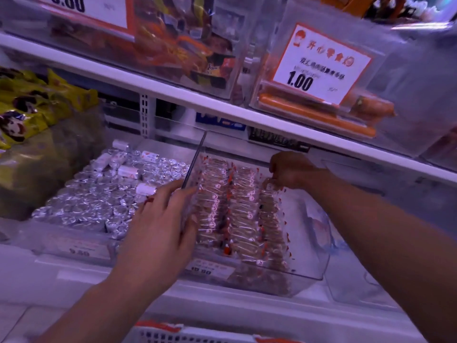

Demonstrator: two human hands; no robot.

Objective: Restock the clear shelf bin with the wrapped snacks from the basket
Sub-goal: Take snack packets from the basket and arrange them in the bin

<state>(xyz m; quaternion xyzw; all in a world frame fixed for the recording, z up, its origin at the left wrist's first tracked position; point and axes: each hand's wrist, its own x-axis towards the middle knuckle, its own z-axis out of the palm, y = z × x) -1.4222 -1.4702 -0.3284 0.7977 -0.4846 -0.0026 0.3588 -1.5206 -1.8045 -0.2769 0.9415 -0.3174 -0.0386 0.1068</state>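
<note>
My left hand (158, 224) rests flat-fingered on the bin (309, 266) wall, grip relaxed. My right hand (289, 169) pinches a snack (268, 185) in the rear row.

Two hands in play here, the left hand (158, 226) and the right hand (288, 170), over one clear bin (309, 276) holding three rows of wrapped snacks (237, 214), too many to count. Beside it sits one bin of foil sweets (99, 199), uncountable as well. One basket (188, 336) below, and three price cards: one overhead (319, 65), two on the bin fronts.
</note>
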